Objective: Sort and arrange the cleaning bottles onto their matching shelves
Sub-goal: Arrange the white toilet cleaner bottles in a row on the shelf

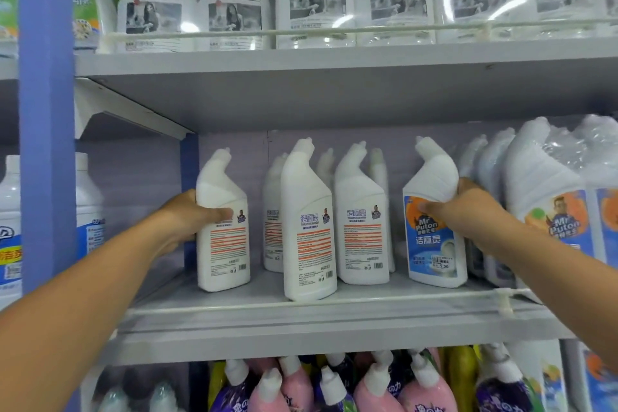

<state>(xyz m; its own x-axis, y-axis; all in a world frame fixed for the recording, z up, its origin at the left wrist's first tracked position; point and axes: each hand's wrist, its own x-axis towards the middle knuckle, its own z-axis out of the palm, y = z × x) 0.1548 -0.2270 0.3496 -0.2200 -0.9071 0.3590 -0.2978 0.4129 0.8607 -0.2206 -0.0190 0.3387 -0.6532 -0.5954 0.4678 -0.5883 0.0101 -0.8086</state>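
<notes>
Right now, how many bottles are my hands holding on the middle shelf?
2: the left hand grips the leftmost bottle; the right hand grips the blue-labelled bottle.

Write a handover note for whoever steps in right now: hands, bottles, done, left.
Left hand: grips the leftmost white bottle on the middle shelf, back label facing out.
Right hand: grips the blue-label bottle by its shoulder, front label facing out; it stands beside the wrapped packs of the same blue label.
Between the hands: more white bottles stand upright with back labels out, unevenly spaced.
Done: all bottles on this shelf stand upright.
Left: probably turn the back-facing bottles to show front labels, close the gaps and line up the row.
</notes>
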